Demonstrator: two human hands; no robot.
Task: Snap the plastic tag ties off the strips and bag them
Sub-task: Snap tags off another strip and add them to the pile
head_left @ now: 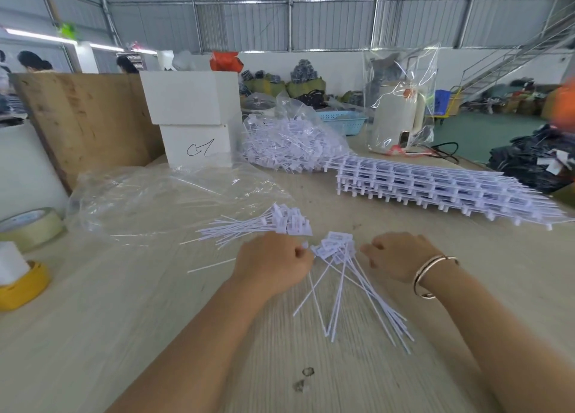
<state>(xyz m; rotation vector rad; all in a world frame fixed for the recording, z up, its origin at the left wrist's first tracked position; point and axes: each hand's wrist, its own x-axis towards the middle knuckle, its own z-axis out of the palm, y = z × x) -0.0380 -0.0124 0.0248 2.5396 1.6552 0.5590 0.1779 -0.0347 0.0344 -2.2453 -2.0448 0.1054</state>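
- Gathering loose tag ties (337, 275) on the table (130, 319): left hand (273, 265) pinching one tie head, right hand (399, 255) curled beside the bunch, holding nothing visible.
- Risking scatter: fanned tails may snag, spilling ties short of the open bag (161, 201).
- Waiting nearby: uncut strips (435, 185).

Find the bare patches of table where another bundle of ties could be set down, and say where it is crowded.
Bare wood lies near the front edge between the forearms, and left of the left hand toward the yellow tape roll. Crowded: the loose ties between the hands, the tie bundle, the empty bag and the stacked strips.
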